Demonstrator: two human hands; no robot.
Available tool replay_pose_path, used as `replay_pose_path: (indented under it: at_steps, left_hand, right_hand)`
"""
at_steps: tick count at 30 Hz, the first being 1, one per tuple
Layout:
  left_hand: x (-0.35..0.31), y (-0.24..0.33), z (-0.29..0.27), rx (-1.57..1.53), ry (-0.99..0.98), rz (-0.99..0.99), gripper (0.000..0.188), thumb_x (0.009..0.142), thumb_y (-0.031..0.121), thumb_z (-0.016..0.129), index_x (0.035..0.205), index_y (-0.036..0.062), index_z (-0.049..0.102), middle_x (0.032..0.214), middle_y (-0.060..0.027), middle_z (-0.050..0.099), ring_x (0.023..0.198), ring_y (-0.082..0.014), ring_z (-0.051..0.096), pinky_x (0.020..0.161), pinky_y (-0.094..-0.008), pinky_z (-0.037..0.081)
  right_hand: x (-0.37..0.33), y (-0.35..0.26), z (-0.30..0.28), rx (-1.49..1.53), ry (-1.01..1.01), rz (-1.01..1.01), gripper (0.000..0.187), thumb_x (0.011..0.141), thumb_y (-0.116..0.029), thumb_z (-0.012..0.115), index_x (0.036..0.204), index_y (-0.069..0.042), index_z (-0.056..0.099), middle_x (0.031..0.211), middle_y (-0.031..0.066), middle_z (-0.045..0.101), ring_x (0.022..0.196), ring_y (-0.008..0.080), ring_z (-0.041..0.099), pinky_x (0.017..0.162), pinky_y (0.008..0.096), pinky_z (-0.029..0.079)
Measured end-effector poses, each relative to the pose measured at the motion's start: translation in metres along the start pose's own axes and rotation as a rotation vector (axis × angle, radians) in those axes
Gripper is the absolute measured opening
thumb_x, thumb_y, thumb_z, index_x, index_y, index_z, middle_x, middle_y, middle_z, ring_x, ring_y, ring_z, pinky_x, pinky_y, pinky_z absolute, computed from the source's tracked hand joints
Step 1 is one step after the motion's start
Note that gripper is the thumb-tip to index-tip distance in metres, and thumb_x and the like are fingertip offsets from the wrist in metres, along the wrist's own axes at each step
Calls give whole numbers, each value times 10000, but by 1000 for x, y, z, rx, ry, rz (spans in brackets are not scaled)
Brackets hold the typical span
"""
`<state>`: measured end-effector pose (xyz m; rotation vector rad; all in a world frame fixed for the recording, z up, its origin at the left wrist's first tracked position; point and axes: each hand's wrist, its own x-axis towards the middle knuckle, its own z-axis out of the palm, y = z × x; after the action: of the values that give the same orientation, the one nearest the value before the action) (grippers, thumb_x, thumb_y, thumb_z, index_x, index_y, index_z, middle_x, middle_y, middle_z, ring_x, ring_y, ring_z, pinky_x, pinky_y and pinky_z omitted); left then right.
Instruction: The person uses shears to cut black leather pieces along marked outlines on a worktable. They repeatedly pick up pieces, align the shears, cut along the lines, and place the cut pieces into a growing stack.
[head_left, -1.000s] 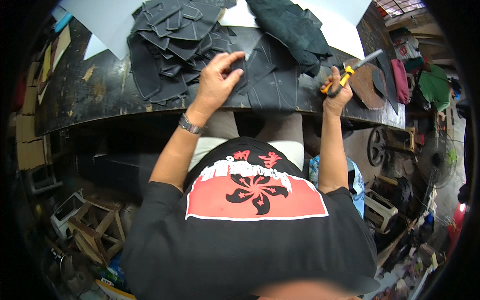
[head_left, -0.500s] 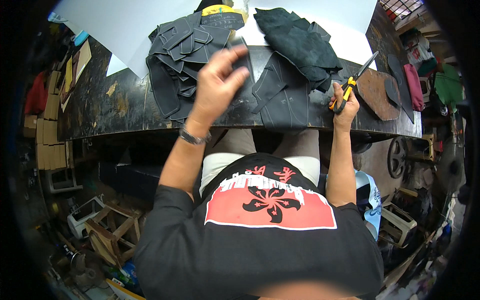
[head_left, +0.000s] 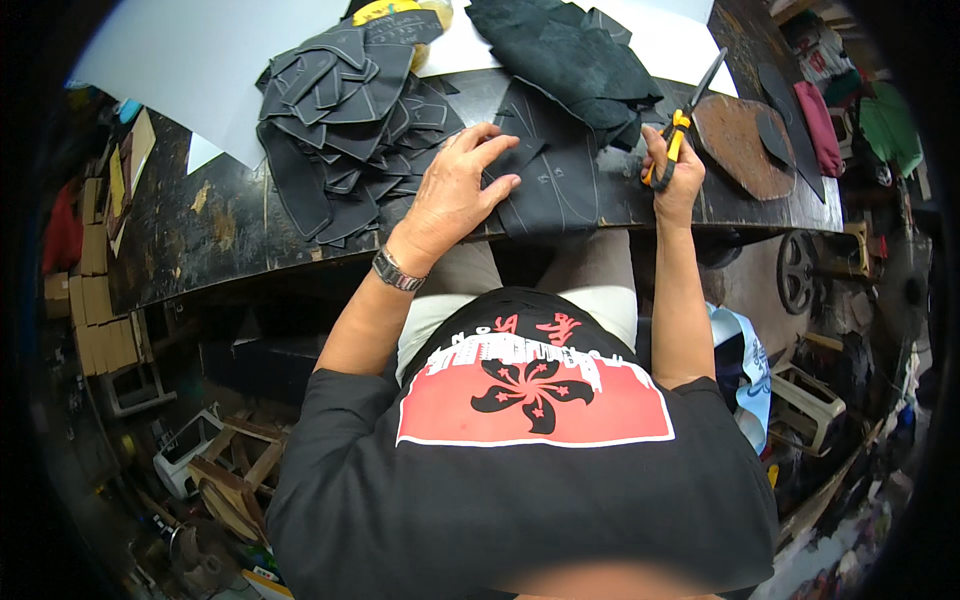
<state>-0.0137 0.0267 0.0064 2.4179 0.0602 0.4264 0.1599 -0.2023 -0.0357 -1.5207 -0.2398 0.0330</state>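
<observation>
Yellow-and-black handled scissors [head_left: 672, 150] are in my right hand [head_left: 676, 180], blades pointing up and away over the table's right part. My left hand [head_left: 455, 190] hovers near the table's front edge, fingers apart and thumb toward the right, with nothing seen in it. Just beyond its fingertips lies a dark sheet of leather-like material [head_left: 555, 190] with pale outlines drawn on it. To the left is a heap of cut dark pieces [head_left: 330, 110] with pale edge lines. Behind the marked sheet sits a crumpled dark green-black hide [head_left: 570, 65].
The worn black table [head_left: 220, 230] spans the front. White sheets [head_left: 180, 70] cover its far side. A brown board [head_left: 745, 150] and a pink roll [head_left: 818, 128] lie at the right. Cardboard boxes [head_left: 100, 310] and a wooden stool [head_left: 240, 470] stand at the left.
My left hand has come down and right, from above the heap to beside the marked sheet. The right hand still holds the scissors. The view has shifted slightly.
</observation>
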Motion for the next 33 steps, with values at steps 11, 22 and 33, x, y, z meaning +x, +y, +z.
replay_pose_path:
  at_steps: [11, 22, 33]
  left_hand:
    - [28, -12, 24, 230, 56, -11, 632, 774, 271, 786, 1324, 65, 552, 1243, -190, 568, 1098, -352, 553, 964, -404, 461]
    - [27, 11, 21, -166, 31, 10, 431, 772, 94, 764, 1188, 87, 654, 1006, -124, 708, 964, -281, 663, 859, -344, 508]
    - [35, -7, 20, 380, 317, -72, 813, 734, 118, 791, 1442, 92, 392, 1445, -251, 301, 1307, -425, 378, 1062, -465, 364]
  right_hand:
    - [-3, -5, 2, 25, -11, -28, 253, 806, -229, 814, 848, -28, 666, 651, -36, 549, 518, 25, 498, 458, 173, 407]
    - [-2, -3, 1, 29, -18, -21, 269, 805, -256, 818, 821, -39, 659, 622, -29, 548, 501, 30, 490, 465, 179, 398]
    - [-3, -5, 2, 38, -9, -22, 283, 796, -261, 825, 831, -34, 661, 629, -21, 566, 510, 30, 516, 460, 175, 410]
